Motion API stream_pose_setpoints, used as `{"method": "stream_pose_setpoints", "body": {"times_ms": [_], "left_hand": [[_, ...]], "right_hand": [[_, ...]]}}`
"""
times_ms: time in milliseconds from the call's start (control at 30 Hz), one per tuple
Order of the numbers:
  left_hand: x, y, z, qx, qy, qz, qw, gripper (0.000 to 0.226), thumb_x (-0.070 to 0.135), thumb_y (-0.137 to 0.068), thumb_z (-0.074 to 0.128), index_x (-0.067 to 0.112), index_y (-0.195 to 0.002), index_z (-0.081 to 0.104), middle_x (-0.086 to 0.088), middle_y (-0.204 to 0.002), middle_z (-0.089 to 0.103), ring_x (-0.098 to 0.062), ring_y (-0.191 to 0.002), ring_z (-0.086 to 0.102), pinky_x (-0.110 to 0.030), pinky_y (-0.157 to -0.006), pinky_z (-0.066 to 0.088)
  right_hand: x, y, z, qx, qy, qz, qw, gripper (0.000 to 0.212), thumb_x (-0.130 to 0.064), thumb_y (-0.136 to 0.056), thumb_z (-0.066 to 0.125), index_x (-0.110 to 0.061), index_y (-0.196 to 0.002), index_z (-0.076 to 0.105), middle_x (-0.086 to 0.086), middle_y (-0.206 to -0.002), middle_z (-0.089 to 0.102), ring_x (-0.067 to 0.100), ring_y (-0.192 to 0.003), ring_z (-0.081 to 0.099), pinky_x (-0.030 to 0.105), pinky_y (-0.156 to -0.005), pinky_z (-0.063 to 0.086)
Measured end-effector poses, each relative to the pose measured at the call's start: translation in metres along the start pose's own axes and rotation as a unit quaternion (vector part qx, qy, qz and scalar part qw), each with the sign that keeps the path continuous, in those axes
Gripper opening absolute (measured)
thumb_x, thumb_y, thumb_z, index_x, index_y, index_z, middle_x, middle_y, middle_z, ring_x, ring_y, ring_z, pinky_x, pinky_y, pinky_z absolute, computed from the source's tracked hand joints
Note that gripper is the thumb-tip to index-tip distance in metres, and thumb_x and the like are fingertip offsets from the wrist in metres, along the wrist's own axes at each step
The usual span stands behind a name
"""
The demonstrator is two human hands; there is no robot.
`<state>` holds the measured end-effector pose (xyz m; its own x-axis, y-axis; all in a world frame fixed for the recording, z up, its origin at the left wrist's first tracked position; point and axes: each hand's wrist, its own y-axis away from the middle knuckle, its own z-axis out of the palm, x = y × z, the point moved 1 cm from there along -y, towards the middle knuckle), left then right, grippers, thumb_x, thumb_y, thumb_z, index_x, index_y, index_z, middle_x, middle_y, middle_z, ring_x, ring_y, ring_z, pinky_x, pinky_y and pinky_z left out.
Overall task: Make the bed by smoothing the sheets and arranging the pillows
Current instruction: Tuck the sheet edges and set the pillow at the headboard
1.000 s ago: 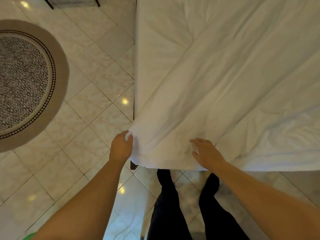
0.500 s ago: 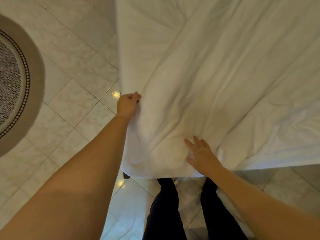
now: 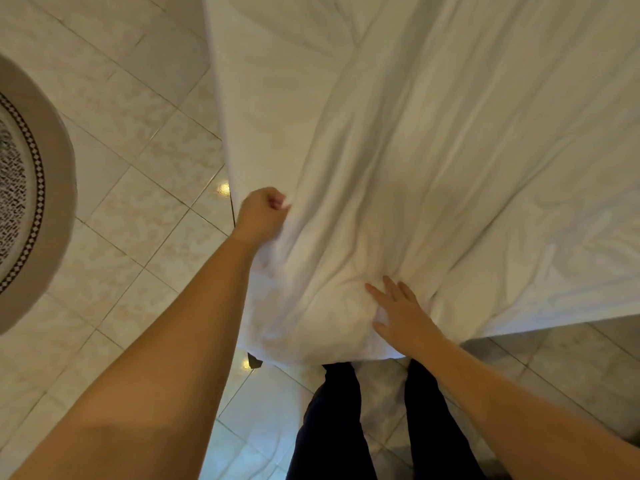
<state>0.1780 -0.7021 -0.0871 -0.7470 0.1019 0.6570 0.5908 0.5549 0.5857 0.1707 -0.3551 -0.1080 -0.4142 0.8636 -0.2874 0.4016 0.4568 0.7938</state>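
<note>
**A:** Where's the sheet sitting here, and what are the hands doing with it?

**B:** The white sheet [image 3: 433, 150] is lying over the bed and filling the view from about 11 round to 3 o'clock. Its corner is hanging down right in front of the person's dark trousers [image 3: 332, 427] at 6 o'clock. The left grip [image 3: 263, 214] is clenching a bunch of sheet at the side edge of the bed, with the fingers curling into the cloth. The right grip [image 3: 398, 313] is released, fingers straight, lying flat on the sheet toward 4 o'clock from the left one.

**A:** Why one pulling and one flat?

**B:** I'm guessing the flat palm is pinning the corner, so the tug from the side is taking out slack instead of dragging the whole sheet. Long creases are fanning from that corner toward 1 o'clock, so I'd say the smoothing is nowhere near done. No pillows are showing at all.

**A:** Anything else around?

**B:** Just a round rug [image 3: 31, 202] at 9 o'clock on the tiled floor [image 3: 138, 161], well apart from the bed.
</note>
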Motion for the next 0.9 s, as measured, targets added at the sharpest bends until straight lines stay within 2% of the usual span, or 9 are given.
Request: {"method": "stream_pose_setpoints", "body": {"times_ms": [100, 200, 300, 367, 533, 633, 700, 800, 900], "left_hand": [[0.000, 0.000, -0.053, 0.229, -0.031, 0.009, 0.973, 0.012, 0.021, -0.090, 0.068, 0.010, -0.089, 0.062, 0.002, -0.078, 0.057, -0.018, -0.074, 0.051, -0.027, -0.063, 0.037], [-0.016, -0.005, -0.094, 0.304, -0.078, 0.012, 0.950, 0.006, 0.014, -0.093, 0.062, 0.008, -0.091, 0.060, -0.007, -0.095, 0.061, -0.021, -0.084, 0.053, -0.027, -0.071, 0.035], [-0.034, -0.004, -0.087, 0.286, -0.108, 0.017, 0.952, 0.026, 0.004, -0.094, 0.058, 0.007, -0.120, 0.063, -0.016, -0.129, 0.055, -0.032, -0.114, 0.056, -0.029, -0.088, 0.042], [-0.038, 0.012, -0.068, 0.273, -0.137, 0.038, 0.951, 0.042, 0.019, -0.098, 0.062, 0.014, -0.138, 0.054, -0.015, -0.144, 0.046, -0.034, -0.130, 0.046, -0.035, -0.101, 0.042], [-0.068, 0.084, 0.012, 0.121, -0.271, 0.230, 0.927, 0.052, 0.046, -0.102, 0.054, 0.031, -0.152, 0.044, -0.010, -0.155, 0.042, -0.035, -0.137, 0.042, -0.044, -0.109, 0.042], [-0.119, 0.115, 0.056, -0.031, -0.361, 0.164, 0.918, 0.064, 0.061, -0.105, 0.036, 0.045, -0.161, 0.010, -0.002, -0.172, 0.006, -0.031, -0.157, 0.010, -0.052, -0.122, 0.027], [-0.140, 0.121, 0.065, -0.055, -0.362, 0.122, 0.922, 0.068, 0.060, -0.105, 0.032, 0.048, -0.159, -0.007, 0.006, -0.171, -0.012, -0.026, -0.158, -0.007, -0.055, -0.126, 0.014], [-0.130, 0.119, 0.064, -0.066, -0.348, 0.098, 0.930, 0.070, 0.054, -0.105, 0.039, 0.048, -0.160, -0.003, 0.007, -0.171, -0.012, -0.025, -0.158, -0.010, -0.056, -0.125, 0.009], [-0.114, 0.121, 0.058, -0.092, -0.338, 0.065, 0.934, 0.066, 0.044, -0.105, 0.045, 0.045, -0.161, 0.008, 0.007, -0.171, -0.006, -0.025, -0.158, -0.005, -0.057, -0.123, 0.016]], "right_hand": [[-0.002, 0.001, -0.003, -0.009, 0.007, -0.002, 1.000, 0.079, -0.039, -0.100, 0.054, -0.049, -0.157, 0.000, -0.010, -0.168, -0.012, 0.027, -0.155, -0.004, 0.056, -0.122, 0.022], [-0.008, 0.000, -0.005, -0.004, 0.040, -0.032, 0.999, 0.081, -0.041, -0.100, 0.053, -0.044, -0.159, -0.002, -0.009, -0.169, -0.010, 0.026, -0.155, -0.003, 0.052, -0.123, 0.019], [-0.012, -0.001, -0.004, -0.008, 0.038, -0.023, 0.999, 0.079, -0.046, -0.100, 0.051, -0.044, -0.159, -0.001, -0.008, -0.169, -0.010, 0.026, -0.156, -0.004, 0.051, -0.124, 0.018], [-0.013, 0.001, -0.002, 0.000, 0.035, -0.021, 0.999, 0.079, -0.046, -0.100, 0.051, -0.043, -0.159, -0.001, -0.006, -0.169, -0.010, 0.027, -0.155, -0.004, 0.051, -0.124, 0.018], [-0.014, 0.011, 0.004, 0.077, 0.092, -0.018, 0.993, 0.079, -0.046, -0.101, 0.048, -0.045, -0.158, -0.007, -0.005, -0.168, -0.014, 0.027, -0.155, -0.005, 0.057, -0.122, 0.018], [-0.006, 0.008, 0.009, 0.001, 0.087, -0.005, 0.996, 0.087, -0.049, -0.100, 0.051, -0.048, -0.155, -0.015, -0.007, -0.167, -0.021, 0.028, -0.155, -0.011, 0.059, -0.121, 0.018], [-0.003, 0.005, 0.007, -0.028, 0.093, -0.015, 0.995, 0.089, -0.049, -0.099, 0.053, -0.048, -0.155, -0.015, -0.005, -0.167, -0.021, 0.030, -0.155, -0.011, 0.058, -0.121, 0.020], [-0.005, 0.003, -0.004, -0.046, 0.065, -0.016, 0.997, 0.084, -0.044, -0.101, 0.053, -0.046, -0.158, -0.009, -0.005, -0.168, -0.016, 0.031, -0.155, -0.010, 0.051, -0.123, 0.019], [-0.008, 0.014, -0.014, -0.028, 0.055, -0.018, 0.998, 0.076, -0.039, -0.102, 0.051, -0.038, -0.161, 0.003, -0.002, -0.170, -0.004, 0.031, -0.155, -0.002, 0.048, -0.121, 0.024]]}}
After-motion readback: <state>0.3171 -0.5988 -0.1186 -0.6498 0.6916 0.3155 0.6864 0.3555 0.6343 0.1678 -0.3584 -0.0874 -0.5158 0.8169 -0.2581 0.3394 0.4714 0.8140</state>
